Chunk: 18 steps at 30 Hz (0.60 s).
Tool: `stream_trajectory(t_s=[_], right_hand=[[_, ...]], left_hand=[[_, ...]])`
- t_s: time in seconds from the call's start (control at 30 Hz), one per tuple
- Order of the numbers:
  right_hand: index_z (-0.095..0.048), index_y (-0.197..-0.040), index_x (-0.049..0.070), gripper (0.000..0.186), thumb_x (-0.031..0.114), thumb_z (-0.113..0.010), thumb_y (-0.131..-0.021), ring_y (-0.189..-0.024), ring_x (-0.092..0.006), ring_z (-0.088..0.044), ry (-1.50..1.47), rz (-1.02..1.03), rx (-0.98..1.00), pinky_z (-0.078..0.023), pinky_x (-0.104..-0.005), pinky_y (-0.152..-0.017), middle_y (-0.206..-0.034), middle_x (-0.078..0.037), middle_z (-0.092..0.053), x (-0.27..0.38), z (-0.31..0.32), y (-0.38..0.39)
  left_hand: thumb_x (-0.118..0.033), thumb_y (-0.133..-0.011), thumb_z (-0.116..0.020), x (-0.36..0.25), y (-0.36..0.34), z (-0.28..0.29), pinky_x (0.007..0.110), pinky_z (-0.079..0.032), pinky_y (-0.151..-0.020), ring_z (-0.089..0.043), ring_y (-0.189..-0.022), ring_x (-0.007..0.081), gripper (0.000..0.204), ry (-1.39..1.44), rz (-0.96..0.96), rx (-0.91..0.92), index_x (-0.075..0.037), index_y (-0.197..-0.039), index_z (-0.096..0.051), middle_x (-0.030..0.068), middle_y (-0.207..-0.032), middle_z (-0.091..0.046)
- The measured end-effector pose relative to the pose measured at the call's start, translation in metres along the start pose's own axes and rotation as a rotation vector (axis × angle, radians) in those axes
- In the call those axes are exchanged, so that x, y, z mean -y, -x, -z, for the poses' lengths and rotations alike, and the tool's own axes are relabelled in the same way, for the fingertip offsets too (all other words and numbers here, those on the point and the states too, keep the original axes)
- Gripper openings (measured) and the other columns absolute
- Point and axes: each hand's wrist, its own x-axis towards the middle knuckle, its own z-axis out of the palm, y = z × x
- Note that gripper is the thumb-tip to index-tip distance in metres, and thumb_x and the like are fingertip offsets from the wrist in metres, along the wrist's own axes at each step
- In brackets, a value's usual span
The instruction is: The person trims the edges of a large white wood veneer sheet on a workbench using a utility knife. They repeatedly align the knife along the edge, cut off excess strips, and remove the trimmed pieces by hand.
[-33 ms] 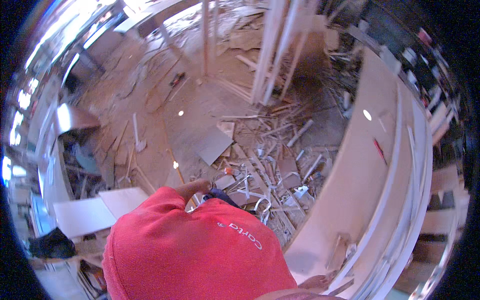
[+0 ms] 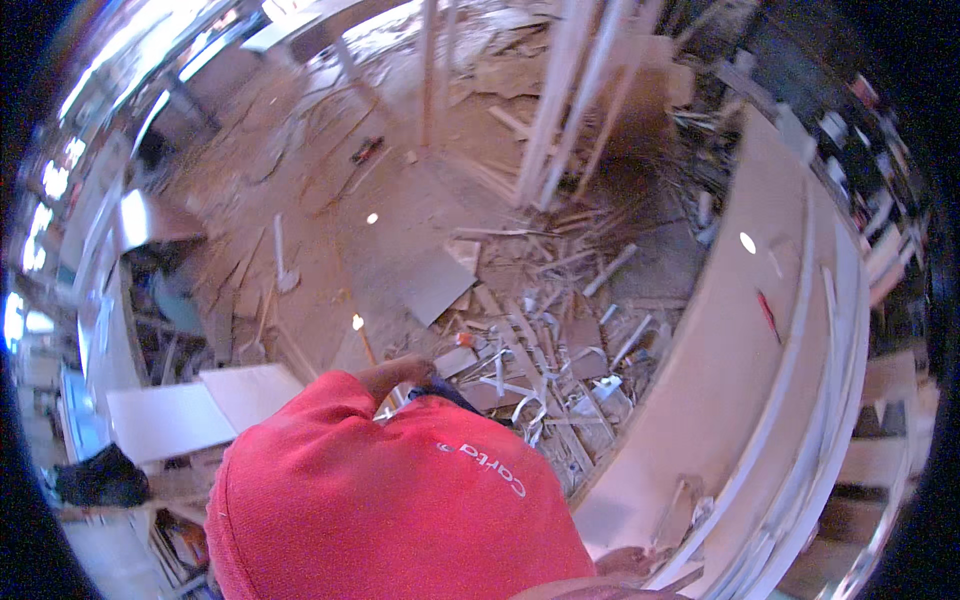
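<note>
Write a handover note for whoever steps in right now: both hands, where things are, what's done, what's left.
Left hand: out past the red shirt, at a dark object; grip unclear.
Right hand: low by the near end of the big pale board, mostly hidden.
Red pencil lies on the board, untouched. Scrap strips litter the floor beside it.
Done: nothing visibly finished.
Left: board and pencil not yet in hand.

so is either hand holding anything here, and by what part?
Cannot be told. The left hand sits above the red shirt, against a dark object that is mostly hidden. The right hand rests by the pale board, grip unclear.
</note>
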Motion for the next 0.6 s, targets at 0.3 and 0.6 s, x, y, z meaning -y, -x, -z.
stream_trajectory(t_s=[0.3, 0.6], right_hand=[[-0.073, -0.109, 0.001, 0.025, 0.001, -0.066, -0.085, -0.085, -0.029, -0.066, -0.607, 0.6, 0.656, -0.053, -0.0389, -0.077, -0.098, -0.016, -0.071, 0.323, -0.07, 0.127], [-0.071, -0.115, 0.007, 0.034, 0.029, -0.069, -0.089, -0.088, -0.0277, -0.066, -0.201, 0.936, 1.265, -0.054, -0.0398, -0.079, -0.096, -0.012, -0.07, 0.467, -0.209, 0.183]], left_hand=[[-0.048, -0.088, -0.067, 0.121, 0.1, 0.048, 0.048, -0.054, -0.093, -0.067, -0.108, 0.0406, 0.059, 0.264, 0.023, -0.397, -0.006, -0.129, -0.064, 0.0242, -0.117, -0.069], [-0.04, -0.086, -0.073, 0.326, 0.179, -0.011, 0.047, -0.054, -0.09, -0.068, -0.103, 0.0369, 0.05, 0.594, 0.799, -0.295, -0.004, -0.121, -0.068, 0.0221, -0.111, -0.071]])
